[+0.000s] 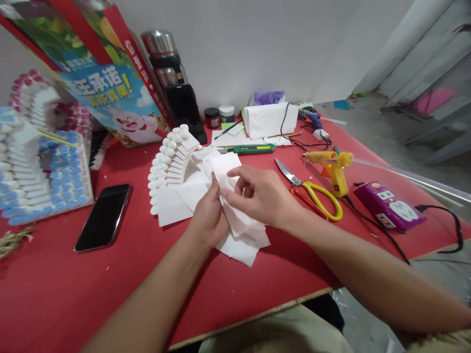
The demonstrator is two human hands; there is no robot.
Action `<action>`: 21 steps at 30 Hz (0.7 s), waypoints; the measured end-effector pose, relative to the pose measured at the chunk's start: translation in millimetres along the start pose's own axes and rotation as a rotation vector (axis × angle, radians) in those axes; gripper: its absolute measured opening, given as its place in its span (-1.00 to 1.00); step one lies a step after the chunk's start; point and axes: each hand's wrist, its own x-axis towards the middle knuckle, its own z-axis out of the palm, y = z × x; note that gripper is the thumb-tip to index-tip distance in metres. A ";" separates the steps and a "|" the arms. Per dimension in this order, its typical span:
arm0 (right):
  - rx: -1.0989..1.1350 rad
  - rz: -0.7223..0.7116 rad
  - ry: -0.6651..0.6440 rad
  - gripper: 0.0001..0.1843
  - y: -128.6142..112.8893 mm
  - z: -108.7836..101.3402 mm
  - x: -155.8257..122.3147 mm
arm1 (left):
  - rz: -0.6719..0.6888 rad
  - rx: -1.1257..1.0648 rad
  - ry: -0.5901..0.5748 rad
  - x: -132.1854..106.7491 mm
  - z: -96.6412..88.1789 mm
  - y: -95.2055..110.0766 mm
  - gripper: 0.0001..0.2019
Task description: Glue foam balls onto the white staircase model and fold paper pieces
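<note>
A folded strip of white paper (pixel 227 165) lies in my left hand (pixel 209 215), whose thumb presses along its left edge. Curled over the same strip from the right, my right hand (pixel 263 193) has thumb and bent index finger against the paper. Loose white paper pieces (pixel 241 249) lie under both hands on the red table (pixel 140 289). Just left of the strip stands a curved white piece (pixel 171 162) with round white knobs along its outer edge and stacked flat slats inside; more white sheets (pixel 172 201) rest against its base.
Right of my hands lie scissors (pixel 309 189), a yellow glue gun (pixel 331 164) with a clear stick, and a purple power socket (pixel 390 206). A green cutter (pixel 253 149) lies behind. To the left are a phone (pixel 105 215), a blue-and-white knobbed piece (pixel 44 166) and a printed box (pixel 106 83).
</note>
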 end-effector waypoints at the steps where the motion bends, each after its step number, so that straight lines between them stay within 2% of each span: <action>1: 0.037 0.021 0.052 -0.68 2.6 -5.4 2.2 | -0.016 -0.007 -0.023 0.1 -0.1 1.3 -0.63; 3: 0.059 0.058 0.174 -0.77 10.3 -16.7 7.9 | -0.038 -0.013 -0.062 0.6 -1.8 3.7 -0.63; 5: 0.068 0.098 0.212 -0.88 19.6 -25.7 14.1 | -0.053 -0.011 -0.097 0.9 -4.5 5.4 -0.63; 8: 0.207 0.189 0.126 -0.90 30.9 -30.8 20.7 | -0.082 0.006 -0.146 1.1 -7.5 6.3 -0.61; 13: 0.420 0.360 0.060 -0.77 32.1 -25.6 21.9 | -0.091 0.040 -0.169 1.8 -9.4 4.3 -0.64; 16: 0.424 0.373 0.047 -0.77 30.5 -23.2 21.2 | -0.115 0.023 -0.193 2.5 -10.3 3.0 -0.64; 21: 0.451 0.370 0.060 -0.82 36.6 -21.2 22.1 | -0.138 -0.026 -0.154 3.9 -11.6 4.2 -0.61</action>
